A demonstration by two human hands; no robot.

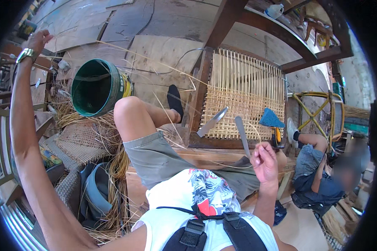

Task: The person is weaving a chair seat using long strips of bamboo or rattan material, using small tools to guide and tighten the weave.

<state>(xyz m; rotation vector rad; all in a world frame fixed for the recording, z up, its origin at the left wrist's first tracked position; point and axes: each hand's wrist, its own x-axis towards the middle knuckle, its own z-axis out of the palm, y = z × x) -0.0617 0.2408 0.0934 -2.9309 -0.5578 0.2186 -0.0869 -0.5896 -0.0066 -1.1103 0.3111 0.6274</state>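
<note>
A wooden chair frame lies before me, its seat (pixel 247 79) partly woven with pale cane. My right hand (pixel 264 162) is at the seat's near edge, fingers pinched on a thin cane strand (pixel 259 130) that curves up to the weave. A flat metal blade (pixel 241 133) reaches down close to these fingers; whether they hold it I cannot tell. Another blade (pixel 213 122) and a blue sponge (pixel 271 118) rest on the weave. My left hand (pixel 37 42) is stretched out far left, fingers curled together; what is in them is too small to make out. A long strand (pixel 155 62) slants from the seat toward that side.
A green bucket (pixel 102 88) stands left of my knee, with loose cane fibres (pixel 119 180) and a blue-grey tub (pixel 97 188) nearer. A yellow-handled tool (pixel 277 134) is by the frame's near right corner. Another person (pixel 314 167) sits at right, beside a bamboo-coloured frame (pixel 316 111).
</note>
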